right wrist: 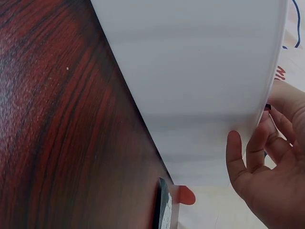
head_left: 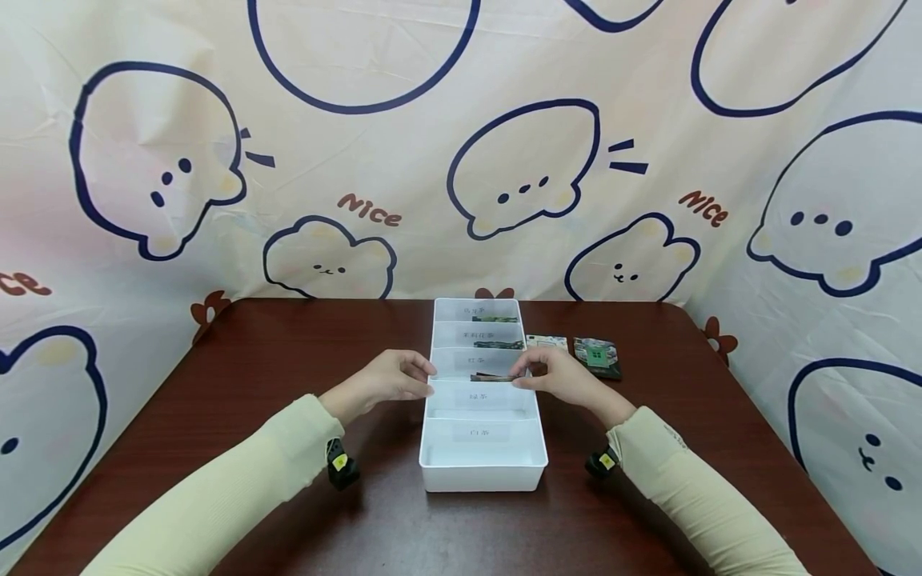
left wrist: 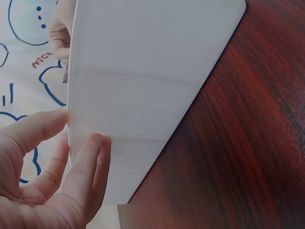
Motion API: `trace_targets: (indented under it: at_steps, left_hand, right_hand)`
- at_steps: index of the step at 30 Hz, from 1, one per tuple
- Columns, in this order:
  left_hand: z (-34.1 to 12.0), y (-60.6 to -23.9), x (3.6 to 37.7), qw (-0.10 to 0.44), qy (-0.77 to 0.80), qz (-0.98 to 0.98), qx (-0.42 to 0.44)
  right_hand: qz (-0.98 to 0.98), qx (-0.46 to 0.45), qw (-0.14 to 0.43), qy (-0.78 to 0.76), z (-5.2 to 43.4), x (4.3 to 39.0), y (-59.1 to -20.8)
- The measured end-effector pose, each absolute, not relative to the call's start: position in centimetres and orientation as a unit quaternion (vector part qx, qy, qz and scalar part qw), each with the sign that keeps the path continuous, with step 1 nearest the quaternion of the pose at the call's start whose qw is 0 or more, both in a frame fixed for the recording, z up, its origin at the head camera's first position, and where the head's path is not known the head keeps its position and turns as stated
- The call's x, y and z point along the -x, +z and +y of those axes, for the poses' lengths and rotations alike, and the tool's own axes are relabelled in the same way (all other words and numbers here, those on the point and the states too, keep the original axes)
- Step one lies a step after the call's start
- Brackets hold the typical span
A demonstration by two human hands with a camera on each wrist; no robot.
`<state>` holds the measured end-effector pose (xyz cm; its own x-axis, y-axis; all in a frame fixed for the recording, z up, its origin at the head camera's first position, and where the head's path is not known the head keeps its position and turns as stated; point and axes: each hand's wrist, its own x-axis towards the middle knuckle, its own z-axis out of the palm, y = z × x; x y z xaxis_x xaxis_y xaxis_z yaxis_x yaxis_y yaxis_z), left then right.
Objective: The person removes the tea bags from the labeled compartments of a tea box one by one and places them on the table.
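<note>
a packet (head_left: 492,377) is lowered into the tray's (head_left: 481,472) middle slot.

the tray is steadied at its left rim by the left hand (head_left: 389,379), fingers relaxed against the wall; the packet's end is pinched by the right hand (head_left: 558,376) over the right rim. two more packets (head_left: 596,356) are left right of the tray.

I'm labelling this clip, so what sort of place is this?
Probably a staged tabletop set, not a lived-in room: a cartoon cloth backdrop hangs behind a wooden table holding a white divided tray and tea packets.

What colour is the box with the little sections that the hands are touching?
White: the long divided plastic tray is plain white, best seen in the head view.
</note>
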<state>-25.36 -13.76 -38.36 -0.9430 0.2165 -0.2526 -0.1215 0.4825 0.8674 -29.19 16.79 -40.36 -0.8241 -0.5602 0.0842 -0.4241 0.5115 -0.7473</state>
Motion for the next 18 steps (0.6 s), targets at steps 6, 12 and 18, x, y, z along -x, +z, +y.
trace_targets:
  at_steps: [6, 12, 18]
  left_hand:
    - [-13.77, -38.36, 25.39, 0.167, 0.508, 0.844, -0.028]
    - [-13.80, -38.40, 25.40, 0.167, 0.506, 0.846, -0.031]
    - [-13.82, -38.41, 25.41, 0.166, 0.505, 0.847, -0.033]
  right_hand:
    - [0.866, 0.272, 0.086, -0.411, 16.83, 29.16, -40.27]
    - [0.864, 0.268, 0.089, -0.416, 16.91, 28.95, -39.92]
    - [0.852, 0.280, 0.089, -0.433, 16.98, 28.88, -39.62]
